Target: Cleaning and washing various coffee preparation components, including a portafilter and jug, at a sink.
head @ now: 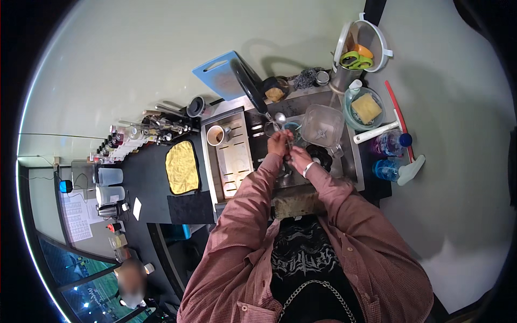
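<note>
My left hand [278, 143] and my right hand [300, 158] meet over a metal sink [297, 182], below the mouth of a black faucet [249, 89]. Their fingers are bent around something small and shiny, too blurred to name. Just beyond my left hand lie a metal spoon [280, 117] and a clear glass [271, 128]. To the right of both hands a clear blender jar [323, 123] rests in the sink with its blade showing. Beside my right wrist is a black round part [324, 155], partly hidden by the sleeve.
On the left, a slotted drain tray [234, 161] holds a mug [216, 135]; a yellow cloth [182, 167] lies farther out. At right are a sponge [366, 108] in a bowl, a squeegee [375, 132] and spray bottles [387, 169]. Another person [132, 282] is at lower left.
</note>
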Demonstrator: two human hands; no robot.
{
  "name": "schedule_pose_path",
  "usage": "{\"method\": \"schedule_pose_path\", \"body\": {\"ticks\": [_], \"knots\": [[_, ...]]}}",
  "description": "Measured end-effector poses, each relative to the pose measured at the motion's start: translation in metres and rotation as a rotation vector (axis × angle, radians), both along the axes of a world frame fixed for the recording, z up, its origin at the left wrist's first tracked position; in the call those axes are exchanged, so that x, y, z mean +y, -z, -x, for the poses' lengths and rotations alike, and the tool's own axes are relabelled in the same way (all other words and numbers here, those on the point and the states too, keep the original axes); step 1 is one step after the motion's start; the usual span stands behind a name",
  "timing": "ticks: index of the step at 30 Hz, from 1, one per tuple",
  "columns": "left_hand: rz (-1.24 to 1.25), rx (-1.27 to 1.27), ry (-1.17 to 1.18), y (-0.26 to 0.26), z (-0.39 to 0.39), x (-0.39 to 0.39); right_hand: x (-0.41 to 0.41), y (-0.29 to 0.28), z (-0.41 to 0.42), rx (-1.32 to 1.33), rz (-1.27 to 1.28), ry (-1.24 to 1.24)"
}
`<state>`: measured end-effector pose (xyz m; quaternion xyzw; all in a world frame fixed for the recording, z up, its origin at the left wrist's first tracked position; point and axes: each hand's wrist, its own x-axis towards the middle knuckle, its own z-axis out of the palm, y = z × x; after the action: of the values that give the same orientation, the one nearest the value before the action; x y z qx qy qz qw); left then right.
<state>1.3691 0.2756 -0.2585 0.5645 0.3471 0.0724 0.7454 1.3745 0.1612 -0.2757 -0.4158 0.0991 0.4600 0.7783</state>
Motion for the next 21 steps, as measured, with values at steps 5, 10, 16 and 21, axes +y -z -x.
{"method": "schedule_pose_path", "body": {"ticks": [5, 10, 16, 21], "knots": [[-0.037, -0.152, 0.167, 0.011, 0.001, 0.003, -0.008, -0.011, -0.016, -0.054, 0.242, -0.109], [-0.229, 0.021, 0.333, 0.018, 0.013, 0.021, 0.007, -0.014, -0.014, -0.068, 0.022, -0.042], [-0.058, -0.005, 0.208, -0.001, 0.01, 0.021, 0.005, -0.014, -0.024, -0.111, 0.277, -0.08], [0.134, 0.054, 0.217, -0.017, 0.012, 0.014, -0.005, -0.016, -0.019, -0.067, 0.258, -0.158]]}}
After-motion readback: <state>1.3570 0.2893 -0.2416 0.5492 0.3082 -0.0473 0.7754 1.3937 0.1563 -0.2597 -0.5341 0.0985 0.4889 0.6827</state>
